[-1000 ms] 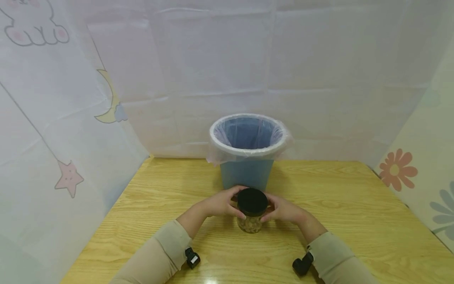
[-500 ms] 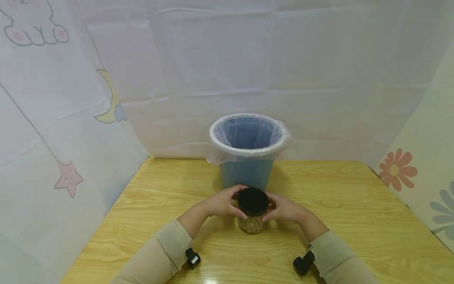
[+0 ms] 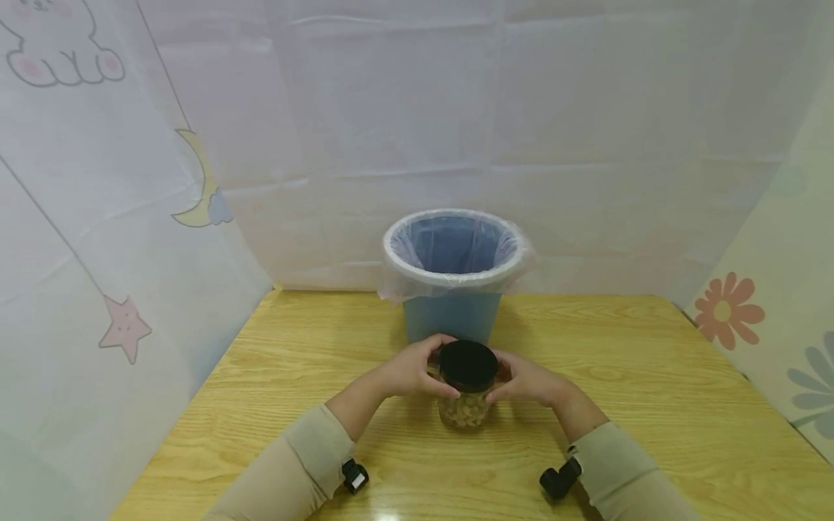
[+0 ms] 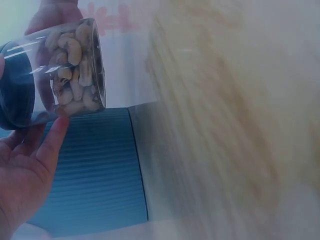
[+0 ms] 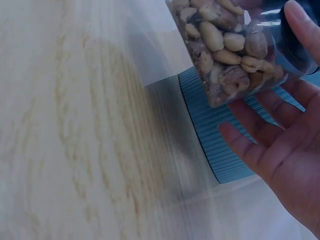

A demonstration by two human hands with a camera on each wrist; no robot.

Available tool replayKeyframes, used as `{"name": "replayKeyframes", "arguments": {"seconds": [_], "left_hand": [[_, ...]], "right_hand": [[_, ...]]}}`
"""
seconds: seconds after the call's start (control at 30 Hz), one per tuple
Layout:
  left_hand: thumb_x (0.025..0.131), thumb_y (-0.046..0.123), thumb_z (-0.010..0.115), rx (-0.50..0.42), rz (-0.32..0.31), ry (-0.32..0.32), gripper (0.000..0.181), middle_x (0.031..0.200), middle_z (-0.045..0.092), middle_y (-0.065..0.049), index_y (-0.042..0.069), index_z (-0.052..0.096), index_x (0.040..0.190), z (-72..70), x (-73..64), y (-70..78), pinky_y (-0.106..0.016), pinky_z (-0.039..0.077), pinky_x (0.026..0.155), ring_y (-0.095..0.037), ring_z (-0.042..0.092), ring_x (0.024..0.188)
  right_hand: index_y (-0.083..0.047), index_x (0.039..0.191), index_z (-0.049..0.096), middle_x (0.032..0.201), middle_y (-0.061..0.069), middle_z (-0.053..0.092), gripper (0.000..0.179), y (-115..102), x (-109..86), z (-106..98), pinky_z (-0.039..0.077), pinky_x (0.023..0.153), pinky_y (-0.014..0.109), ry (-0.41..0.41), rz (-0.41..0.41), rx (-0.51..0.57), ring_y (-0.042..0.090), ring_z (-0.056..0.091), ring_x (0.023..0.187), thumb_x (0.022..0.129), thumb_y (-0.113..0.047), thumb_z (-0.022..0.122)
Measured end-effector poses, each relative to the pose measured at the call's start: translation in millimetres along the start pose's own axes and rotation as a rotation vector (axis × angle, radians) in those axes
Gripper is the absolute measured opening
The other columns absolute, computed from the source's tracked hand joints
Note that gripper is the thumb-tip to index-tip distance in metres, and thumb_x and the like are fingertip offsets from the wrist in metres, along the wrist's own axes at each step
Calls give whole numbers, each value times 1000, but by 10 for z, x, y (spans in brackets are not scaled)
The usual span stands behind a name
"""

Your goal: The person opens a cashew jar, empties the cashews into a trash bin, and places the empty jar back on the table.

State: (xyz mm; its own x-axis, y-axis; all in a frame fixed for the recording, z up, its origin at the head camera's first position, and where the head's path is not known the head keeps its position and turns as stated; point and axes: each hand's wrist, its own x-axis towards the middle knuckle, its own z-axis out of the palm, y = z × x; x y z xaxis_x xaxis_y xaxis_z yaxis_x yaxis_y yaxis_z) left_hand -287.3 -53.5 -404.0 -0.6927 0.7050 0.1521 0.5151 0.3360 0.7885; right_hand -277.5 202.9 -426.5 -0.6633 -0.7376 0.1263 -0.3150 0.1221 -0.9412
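A clear jar [image 3: 465,409] with a black lid [image 3: 468,364] stands upright between my two hands, a little in front of the bin. My left hand [image 3: 413,370] grips its left side, thumb at the front just under the lid. From the right, my right hand [image 3: 526,380] grips it too, its thumb also on the near side. Mixed nuts [image 5: 227,52] show through the wall in the right wrist view, cashews and shelled nuts among them. In the left wrist view the jar's base [image 4: 101,62] shows apart from the tabletop. Some fingers are hidden behind the jar.
Directly behind the jar stands a blue bin [image 3: 451,318] with a white rim [image 3: 454,278] and a clear liner folded over it. The wooden table [image 3: 313,340] runs back to a pale hanging sheet [image 3: 391,108]. Printed sheets also hang at both sides.
Both hands have raised the jar slightly and shifted it a little to the right; it looks somewhat larger. The bin has stayed in place.
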Motion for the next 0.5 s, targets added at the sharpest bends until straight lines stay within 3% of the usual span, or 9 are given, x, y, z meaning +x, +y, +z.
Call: {"name": "replayKeyframes", "arguments": {"seconds": [0.1, 0.27, 0.4, 0.5], "left_hand": [[68, 27, 82, -1, -12, 10, 71, 119, 52, 7, 19, 44, 128, -9, -3, 42, -24, 44, 86, -8, 52, 105], [69, 23, 81, -55, -16, 23, 70, 119, 51, 4, 18, 44, 128, -21, -6, 115, -26, 51, 77, -11, 53, 101], [68, 24, 81, -47, 20, 46, 70, 118, 52, 4, 17, 45, 128, -19, 3, 153, -32, 51, 78, -9, 53, 101], [68, 25, 82, -36, 31, 69, 69, 117, 53, 4, 18, 46, 127, -19, 10, 183, -30, 51, 75, -9, 54, 97]], "right_hand": [[8, 137, 29, 133, 22, 42, 72, -18, -5, -16, 45, 87, 28, -17, -22, 43, 11, 50, 113, 78, -3, 70], [10, 135, 29, 128, -3, 48, 70, -50, -11, -38, 44, 88, 26, -16, -71, 67, 9, 49, 113, 79, 0, 69], [9, 135, 30, 129, -4, 48, 68, -87, -19, -50, 42, 92, 24, -14, -96, 82, 10, 47, 116, 80, 0, 68], [5, 137, 30, 132, -1, 46, 68, -119, -21, -58, 41, 92, 24, -7, -94, 82, 11, 46, 117, 80, -2, 67]]}}
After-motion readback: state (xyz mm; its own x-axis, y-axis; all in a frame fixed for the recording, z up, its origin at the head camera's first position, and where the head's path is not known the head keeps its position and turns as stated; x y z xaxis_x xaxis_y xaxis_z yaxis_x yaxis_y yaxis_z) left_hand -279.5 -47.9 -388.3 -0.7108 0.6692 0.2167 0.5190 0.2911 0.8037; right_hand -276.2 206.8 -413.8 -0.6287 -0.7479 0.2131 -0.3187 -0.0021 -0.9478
